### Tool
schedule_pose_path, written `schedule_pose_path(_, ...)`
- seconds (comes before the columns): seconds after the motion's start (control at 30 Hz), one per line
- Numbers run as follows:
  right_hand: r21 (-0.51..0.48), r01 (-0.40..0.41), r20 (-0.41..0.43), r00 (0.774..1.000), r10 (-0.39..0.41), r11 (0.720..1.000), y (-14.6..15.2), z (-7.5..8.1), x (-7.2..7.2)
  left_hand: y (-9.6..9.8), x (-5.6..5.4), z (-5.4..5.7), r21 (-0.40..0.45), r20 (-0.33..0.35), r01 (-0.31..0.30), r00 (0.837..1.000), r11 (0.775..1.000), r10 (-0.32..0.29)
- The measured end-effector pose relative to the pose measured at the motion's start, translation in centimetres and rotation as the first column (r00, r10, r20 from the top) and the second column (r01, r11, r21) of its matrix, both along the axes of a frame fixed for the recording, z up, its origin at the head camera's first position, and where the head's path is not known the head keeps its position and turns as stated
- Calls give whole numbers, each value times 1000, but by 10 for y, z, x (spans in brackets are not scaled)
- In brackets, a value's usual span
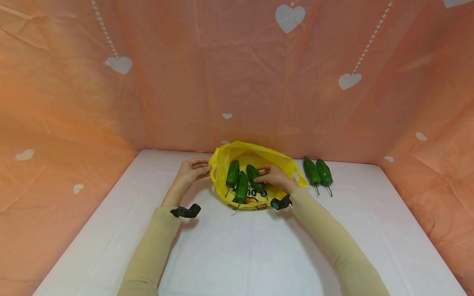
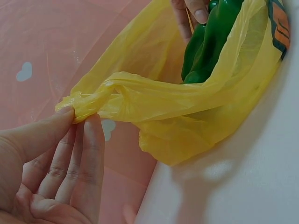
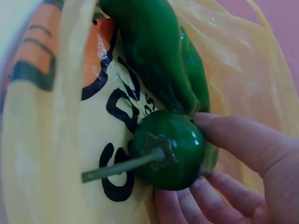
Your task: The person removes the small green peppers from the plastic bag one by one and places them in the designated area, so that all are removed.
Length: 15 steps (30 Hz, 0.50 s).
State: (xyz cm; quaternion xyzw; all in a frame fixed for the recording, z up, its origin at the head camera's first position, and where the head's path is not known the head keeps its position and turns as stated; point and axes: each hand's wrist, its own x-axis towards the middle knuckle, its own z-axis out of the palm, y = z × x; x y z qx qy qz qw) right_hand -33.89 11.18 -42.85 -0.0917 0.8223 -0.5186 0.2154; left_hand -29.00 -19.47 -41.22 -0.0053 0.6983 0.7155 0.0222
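Note:
A yellow plastic bag (image 1: 274, 155) lies on the table with its mouth spread toward me. Inside it are three green peppers: a left one (image 1: 232, 174), a middle one (image 1: 242, 187) and a right one (image 1: 254, 177). My left hand (image 1: 189, 174) pinches the bag's left edge between thumb and forefinger, plainest at the yellow rim (image 2: 86, 105) in the left wrist view. Reaching into the bag, my right hand (image 1: 275, 177) holds the right pepper, whose stem end (image 3: 168, 149) faces the right wrist camera. The other peppers (image 3: 154, 51) lie just beyond it there.
Two more green peppers, one (image 1: 312, 170) beside another (image 1: 324, 172), lie on the white table (image 1: 237, 255) to the right of the bag. An orange cloth (image 1: 237, 74) with white hearts walls the table at the back and both sides.

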Motion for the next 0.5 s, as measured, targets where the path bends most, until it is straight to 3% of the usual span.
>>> schedule_pose_path(0.5,-41,-14,-14,1000,13,999,1,10,7,0,1,0,1,-6,-3,1000,1000,3)
